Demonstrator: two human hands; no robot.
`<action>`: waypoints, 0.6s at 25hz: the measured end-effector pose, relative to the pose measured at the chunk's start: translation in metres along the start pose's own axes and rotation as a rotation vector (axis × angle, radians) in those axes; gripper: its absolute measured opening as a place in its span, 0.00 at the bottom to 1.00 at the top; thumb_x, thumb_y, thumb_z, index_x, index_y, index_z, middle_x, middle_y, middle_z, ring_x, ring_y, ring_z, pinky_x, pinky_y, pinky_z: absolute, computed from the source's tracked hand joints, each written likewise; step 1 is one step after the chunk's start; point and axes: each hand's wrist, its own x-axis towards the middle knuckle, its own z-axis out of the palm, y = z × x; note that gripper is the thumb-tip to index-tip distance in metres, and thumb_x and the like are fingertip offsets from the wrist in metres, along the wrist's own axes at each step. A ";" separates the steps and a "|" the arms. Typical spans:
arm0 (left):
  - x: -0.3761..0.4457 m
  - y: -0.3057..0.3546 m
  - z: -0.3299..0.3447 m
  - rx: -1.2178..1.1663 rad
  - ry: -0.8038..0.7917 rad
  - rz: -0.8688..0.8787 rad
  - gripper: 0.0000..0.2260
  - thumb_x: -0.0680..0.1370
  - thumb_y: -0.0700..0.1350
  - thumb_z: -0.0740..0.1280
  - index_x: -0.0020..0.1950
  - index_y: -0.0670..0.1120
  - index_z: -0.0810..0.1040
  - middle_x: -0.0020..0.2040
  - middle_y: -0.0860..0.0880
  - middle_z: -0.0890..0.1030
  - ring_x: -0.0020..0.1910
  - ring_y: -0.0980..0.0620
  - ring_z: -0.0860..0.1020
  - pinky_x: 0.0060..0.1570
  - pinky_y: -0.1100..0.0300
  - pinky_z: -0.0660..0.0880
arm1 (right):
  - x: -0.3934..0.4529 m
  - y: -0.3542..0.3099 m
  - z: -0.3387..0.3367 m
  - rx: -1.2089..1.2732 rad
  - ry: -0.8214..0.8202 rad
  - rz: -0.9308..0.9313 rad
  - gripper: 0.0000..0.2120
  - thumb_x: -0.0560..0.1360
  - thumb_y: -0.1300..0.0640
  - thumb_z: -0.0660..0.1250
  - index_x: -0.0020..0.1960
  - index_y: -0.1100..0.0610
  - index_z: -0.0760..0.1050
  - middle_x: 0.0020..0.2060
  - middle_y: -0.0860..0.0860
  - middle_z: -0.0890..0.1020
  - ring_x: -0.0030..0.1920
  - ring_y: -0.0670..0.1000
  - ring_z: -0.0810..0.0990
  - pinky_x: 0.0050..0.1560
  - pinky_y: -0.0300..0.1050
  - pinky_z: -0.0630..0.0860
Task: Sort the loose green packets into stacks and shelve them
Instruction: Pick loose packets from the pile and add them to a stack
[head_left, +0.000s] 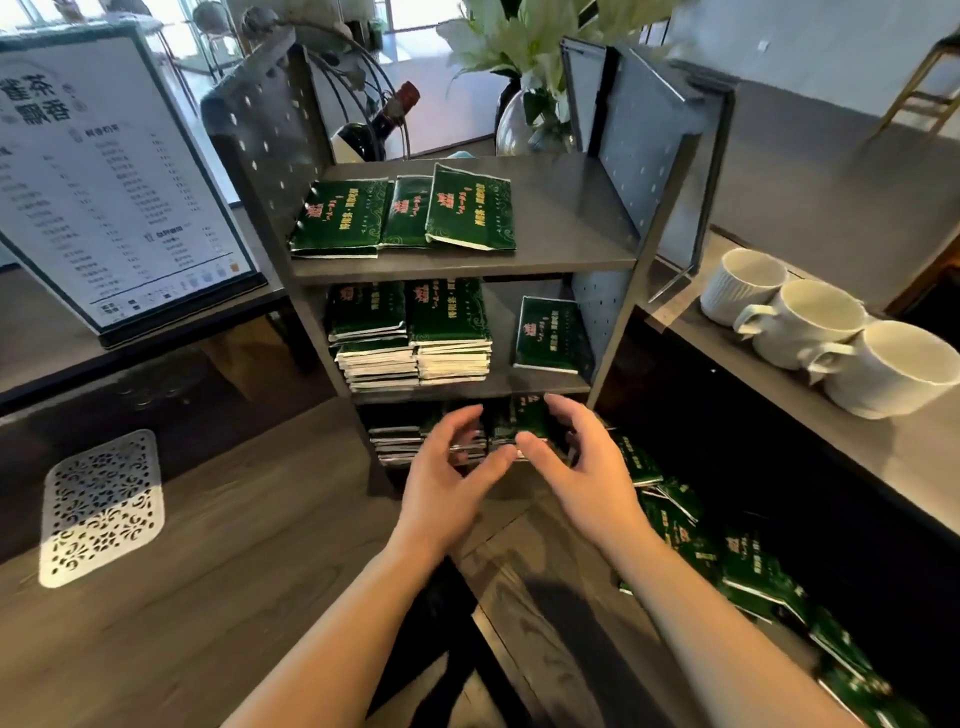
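A stack of green packets (524, 423) sits at the bottom level of the grey shelf unit (467, 262), with the left hand (449, 467) and right hand (576, 457) curled around its sides, though blur hides whether the fingers actually grip it. More stacks fill the two shelves above, and loose packets (748, 566) trail across the desk (218, 545) to the right.

Three white mugs (810, 327) (touching), menu sign (111, 182), flower vase (530, 122).
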 end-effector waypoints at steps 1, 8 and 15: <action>-0.002 -0.002 0.007 0.016 -0.049 0.016 0.21 0.75 0.52 0.76 0.66 0.61 0.76 0.63 0.58 0.80 0.63 0.61 0.77 0.62 0.57 0.76 | -0.010 0.007 -0.005 0.003 0.011 0.009 0.35 0.70 0.32 0.64 0.73 0.46 0.68 0.67 0.40 0.74 0.67 0.39 0.70 0.66 0.36 0.68; 0.000 -0.017 0.065 0.181 -0.362 0.105 0.20 0.76 0.48 0.75 0.64 0.61 0.76 0.61 0.62 0.79 0.62 0.66 0.76 0.61 0.69 0.71 | -0.068 0.060 -0.038 0.012 0.143 0.143 0.31 0.69 0.31 0.63 0.68 0.41 0.69 0.60 0.29 0.71 0.59 0.22 0.66 0.54 0.17 0.61; 0.026 -0.060 0.117 0.296 -0.627 0.112 0.18 0.74 0.49 0.77 0.56 0.67 0.74 0.59 0.60 0.79 0.59 0.65 0.76 0.58 0.65 0.73 | -0.106 0.137 -0.039 -0.001 0.382 0.467 0.28 0.72 0.38 0.71 0.67 0.48 0.73 0.60 0.42 0.79 0.61 0.44 0.77 0.62 0.43 0.74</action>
